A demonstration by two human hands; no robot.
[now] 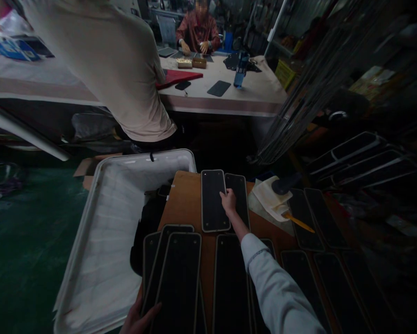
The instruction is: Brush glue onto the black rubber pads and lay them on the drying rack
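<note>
From here I see, right of the white bin (104, 232), the right hand (229, 201) closed on the edge of one dark panel (213, 199), perhaps to keep it straight. Beside the bin, the left hand (138, 317) pinches some fanned panels (178, 283), probably to hold them together; its lower fingers are hidden. The bin's dark contents (147, 236) I cannot make out.
</note>
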